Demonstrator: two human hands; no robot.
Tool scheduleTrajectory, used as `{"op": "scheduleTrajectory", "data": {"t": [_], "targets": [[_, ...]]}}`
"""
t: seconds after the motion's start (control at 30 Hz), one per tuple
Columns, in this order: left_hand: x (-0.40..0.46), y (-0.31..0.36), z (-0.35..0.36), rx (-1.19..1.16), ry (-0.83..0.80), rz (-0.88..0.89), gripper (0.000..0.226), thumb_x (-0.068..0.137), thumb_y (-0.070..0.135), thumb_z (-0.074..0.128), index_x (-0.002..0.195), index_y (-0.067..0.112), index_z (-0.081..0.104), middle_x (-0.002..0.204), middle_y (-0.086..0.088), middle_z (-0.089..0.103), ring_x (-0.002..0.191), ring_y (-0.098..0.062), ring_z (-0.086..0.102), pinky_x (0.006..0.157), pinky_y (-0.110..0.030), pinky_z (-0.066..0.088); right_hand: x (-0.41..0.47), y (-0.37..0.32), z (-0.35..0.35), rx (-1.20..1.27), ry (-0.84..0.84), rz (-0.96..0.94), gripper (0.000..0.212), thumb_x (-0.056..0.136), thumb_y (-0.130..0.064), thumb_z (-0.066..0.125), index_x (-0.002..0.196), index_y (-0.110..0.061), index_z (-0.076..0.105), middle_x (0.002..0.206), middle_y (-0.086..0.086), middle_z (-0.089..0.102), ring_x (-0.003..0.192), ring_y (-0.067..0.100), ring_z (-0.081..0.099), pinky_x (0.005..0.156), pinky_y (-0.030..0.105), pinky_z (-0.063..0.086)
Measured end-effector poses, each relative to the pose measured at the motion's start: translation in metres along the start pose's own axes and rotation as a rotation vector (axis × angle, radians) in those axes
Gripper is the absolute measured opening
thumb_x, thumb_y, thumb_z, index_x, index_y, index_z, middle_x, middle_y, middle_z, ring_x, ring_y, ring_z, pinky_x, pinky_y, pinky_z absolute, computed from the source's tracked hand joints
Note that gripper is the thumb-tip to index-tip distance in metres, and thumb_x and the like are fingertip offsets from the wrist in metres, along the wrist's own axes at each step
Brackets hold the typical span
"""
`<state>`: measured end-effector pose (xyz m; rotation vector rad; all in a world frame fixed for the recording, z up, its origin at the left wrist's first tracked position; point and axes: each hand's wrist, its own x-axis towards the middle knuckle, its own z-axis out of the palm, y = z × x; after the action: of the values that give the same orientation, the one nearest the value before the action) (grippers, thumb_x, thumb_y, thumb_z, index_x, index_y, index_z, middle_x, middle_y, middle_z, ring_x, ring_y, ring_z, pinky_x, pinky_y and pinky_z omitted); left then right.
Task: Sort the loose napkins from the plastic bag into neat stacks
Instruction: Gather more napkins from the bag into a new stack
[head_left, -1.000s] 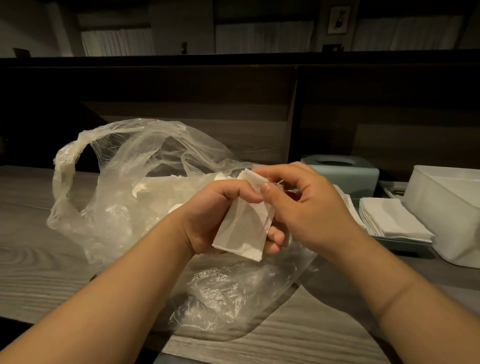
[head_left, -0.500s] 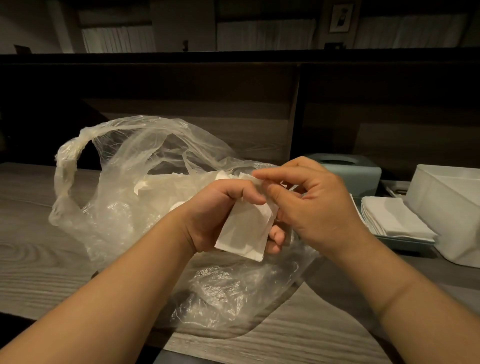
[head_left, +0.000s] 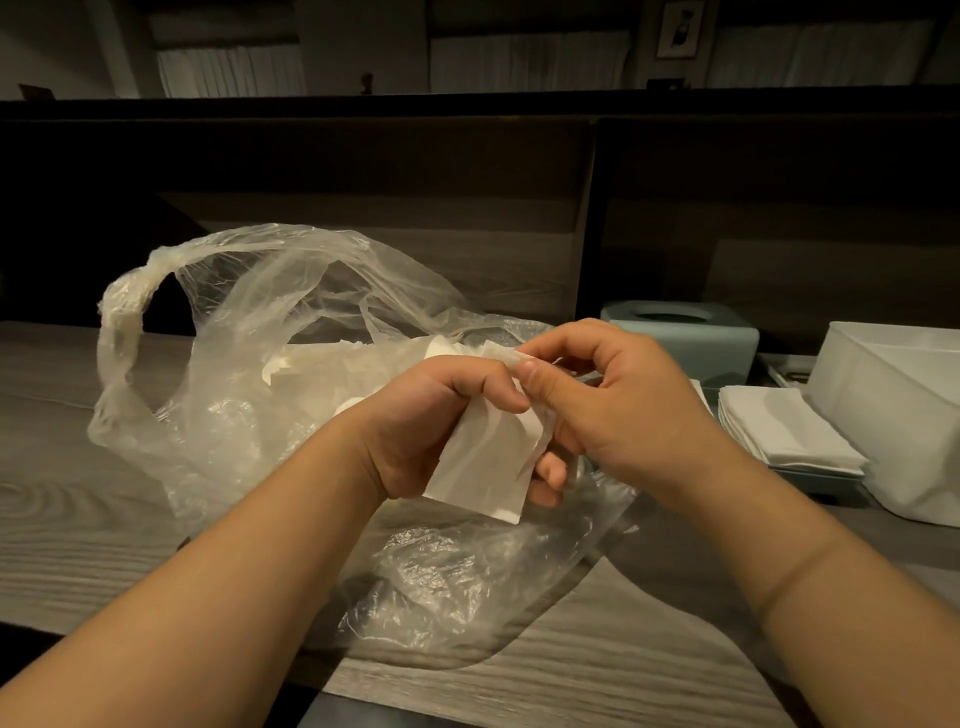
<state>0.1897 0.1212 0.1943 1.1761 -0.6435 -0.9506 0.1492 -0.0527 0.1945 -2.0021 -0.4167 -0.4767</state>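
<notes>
A clear, crumpled plastic bag (head_left: 249, 364) lies on the wooden table with loose white napkins (head_left: 317, 364) showing through it. Above the bag's front, my left hand (head_left: 431, 421) grips a folded white napkin (head_left: 483, 467) that hangs down from its fingers. My right hand (head_left: 613, 400) pinches the top edge of that same napkin with thumb and forefinger, right against the left hand. A neat stack of white napkins (head_left: 784, 431) rests in a low tray at the right.
A pale blue tissue box (head_left: 691, 338) stands behind my right hand. A white plastic bin (head_left: 893, 415) sits at the far right, beside the stack. A dark wooden partition (head_left: 467, 182) runs along the table's back edge.
My right thumb and forefinger have shifted slightly along the napkin's top edge, bending its right side. The bag and the stack have stayed where they were.
</notes>
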Motion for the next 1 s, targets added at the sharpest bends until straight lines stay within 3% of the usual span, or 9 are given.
{"op": "scheduleTrajectory", "data": {"t": [0.17,0.33,0.43,0.53,0.7,0.77,0.83,0.9,1.0], "targets": [[0.0,-0.002,0.0,-0.001,-0.039,0.025,0.034,0.077,0.014,0.053,0.106,0.002,0.066,0.094,-0.019,0.068,0.084,-0.031,0.067,0.086,-0.043,0.056,-0.002,-0.004,0.001,0.143,0.015,0.003,0.007,0.099,-0.027,0.063,0.099,-0.025,0.07,0.085,-0.013,0.067,0.056,0.014,0.066,0.05,0.025,0.055],[-0.002,0.0,0.001,-0.004,0.002,0.038,0.04,0.075,0.014,0.057,0.11,0.004,0.073,0.095,-0.024,0.07,0.087,-0.034,0.07,0.085,-0.042,0.058,0.0,0.004,0.001,0.013,0.022,-0.081,0.006,0.095,-0.031,0.068,0.099,-0.035,0.069,0.101,-0.013,0.065,0.09,0.006,0.063,0.077,0.023,0.055],[-0.001,0.0,0.002,0.004,0.044,0.029,0.046,0.077,0.011,0.05,0.12,-0.003,0.06,0.093,-0.027,0.069,0.086,-0.038,0.068,0.089,-0.046,0.057,-0.001,0.003,0.003,-0.034,0.073,-0.159,0.016,0.094,-0.026,0.07,0.101,-0.037,0.061,0.1,-0.013,0.058,0.092,0.005,0.058,0.076,0.016,0.05],[-0.001,0.0,0.005,0.003,0.061,0.044,0.043,0.079,0.01,0.044,0.119,-0.002,0.056,0.087,-0.022,0.069,0.08,-0.035,0.068,0.08,-0.044,0.059,-0.001,0.001,0.003,-0.144,0.106,-0.228,0.016,0.093,-0.025,0.069,0.099,-0.038,0.061,0.1,-0.014,0.055,0.092,0.005,0.056,0.076,0.011,0.046],[-0.002,0.001,0.005,-0.026,0.065,0.063,0.04,0.079,0.012,0.049,0.112,-0.002,0.065,0.087,-0.024,0.065,0.077,-0.033,0.067,0.077,-0.04,0.059,-0.002,-0.001,0.002,-0.081,0.038,-0.105,0.008,0.096,-0.026,0.067,0.104,-0.029,0.067,0.104,-0.01,0.055,0.08,0.0,0.062,0.062,0.009,0.049],[-0.002,0.001,0.003,-0.014,0.067,0.063,0.04,0.079,0.013,0.052,0.115,-0.002,0.062,0.091,-0.024,0.065,0.08,-0.034,0.066,0.081,-0.042,0.058,-0.002,-0.001,0.003,-0.11,0.034,-0.091,0.004,0.097,-0.028,0.067,0.101,-0.028,0.068,0.102,-0.009,0.058,0.081,0.005,0.062,0.068,0.015,0.053],[-0.002,0.001,0.002,-0.023,0.074,0.057,0.039,0.079,0.013,0.054,0.115,-0.001,0.063,0.092,-0.022,0.066,0.081,-0.033,0.065,0.081,-0.042,0.058,-0.002,-0.004,0.003,0.073,0.026,-0.008,0.008,0.099,-0.025,0.064,0.107,-0.024,0.066,0.093,-0.011,0.064,0.074,0.01,0.068,0.063,0.027,0.061],[-0.003,0.003,0.001,-0.104,0.075,0.069,0.036,0.079,0.013,0.053,0.111,0.001,0.066,0.092,-0.018,0.067,0.079,-0.031,0.063,0.08,-0.042,0.056,-0.002,-0.007,0.001,0.244,0.045,0.089,0.01,0.102,-0.02,0.059,0.111,-0.02,0.062,0.077,-0.014,0.065,0.063,0.004,0.067,0.056,0.023,0.058],[-0.004,0.006,-0.002,-0.273,0.108,0.131,0.045,0.079,0.013,0.053,0.12,0.001,0.067,0.093,-0.013,0.063,0.08,-0.028,0.055,0.08,-0.041,0.048,0.005,0.001,-0.003,0.084,0.125,0.145,0.007,0.103,-0.026,0.055,0.103,-0.027,0.062,0.089,-0.009,0.067,0.083,0.009,0.067,0.076,0.034,0.058]]}}
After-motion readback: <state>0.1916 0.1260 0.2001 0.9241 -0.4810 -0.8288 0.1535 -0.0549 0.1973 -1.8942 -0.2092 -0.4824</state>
